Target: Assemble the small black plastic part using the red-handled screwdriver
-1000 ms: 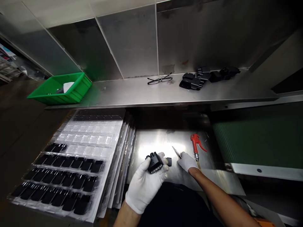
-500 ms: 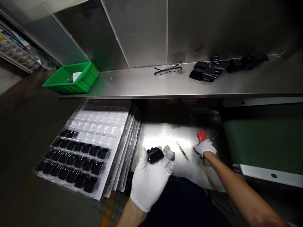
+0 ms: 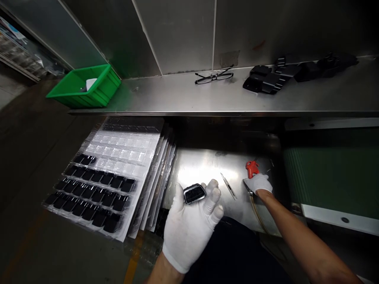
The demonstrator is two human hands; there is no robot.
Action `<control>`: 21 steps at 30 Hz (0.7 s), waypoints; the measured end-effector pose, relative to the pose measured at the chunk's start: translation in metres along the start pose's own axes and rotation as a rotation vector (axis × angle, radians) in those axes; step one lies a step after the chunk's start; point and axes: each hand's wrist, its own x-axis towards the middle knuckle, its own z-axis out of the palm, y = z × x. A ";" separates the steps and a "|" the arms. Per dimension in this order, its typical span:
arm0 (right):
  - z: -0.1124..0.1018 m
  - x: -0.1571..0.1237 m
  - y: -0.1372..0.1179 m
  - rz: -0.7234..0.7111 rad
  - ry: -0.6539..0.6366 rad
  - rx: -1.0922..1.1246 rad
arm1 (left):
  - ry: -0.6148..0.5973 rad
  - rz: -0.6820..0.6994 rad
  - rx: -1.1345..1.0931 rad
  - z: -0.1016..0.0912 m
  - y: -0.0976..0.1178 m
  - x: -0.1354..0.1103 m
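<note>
My left hand [image 3: 191, 225], in a white glove, is closed palm up around a small black plastic part [image 3: 194, 193]. The part has rounded corners and a pale rim catches light around its dark face. To the right, my right hand [image 3: 258, 184], gloved too, is wrapped round the handle of a red air blow gun [image 3: 252, 169] low over the metal worktop [image 3: 192, 161]. A hose [image 3: 257, 213] runs from the gun toward me. Between the hands lies a slim silver utility knife [image 3: 228, 186].
At left, stacked clear trays [image 3: 118, 165] hold rows of black parts. The steel shelf [image 3: 166, 98] bears a green bin [image 3: 85, 88], eyeglasses [image 3: 213, 77] and several black plastic pieces [image 3: 266, 79]. A green conveyor belt [image 3: 337, 169] lies at right.
The black part has turned in my left hand, and its pale-rimmed face shows more. My right hand stays on the blow gun. The camera view has shifted slightly.
</note>
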 end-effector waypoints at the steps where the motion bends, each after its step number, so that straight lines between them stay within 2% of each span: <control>1: 0.001 0.000 0.001 -0.009 0.008 0.001 | 0.034 0.014 0.007 0.001 0.000 0.001; 5: 0.001 -0.001 0.005 -0.034 0.042 0.014 | 0.205 0.037 0.037 0.006 -0.002 0.004; 8: 0.000 -0.011 0.003 -0.054 0.116 0.010 | 0.241 0.012 0.049 0.008 -0.002 0.005; 11: 0.006 -0.034 -0.005 -0.180 0.207 -0.003 | 0.299 0.056 0.122 0.003 -0.001 0.005; 14: 0.020 -0.059 -0.019 -0.389 0.124 -0.012 | 0.335 0.090 0.207 -0.007 0.002 0.006; 16: 0.032 -0.069 -0.029 -0.451 0.025 -0.032 | 0.344 0.098 0.262 -0.013 0.004 0.007; 21: 0.044 -0.074 -0.048 -0.364 -0.112 -0.047 | 0.309 0.133 0.484 -0.020 0.010 0.012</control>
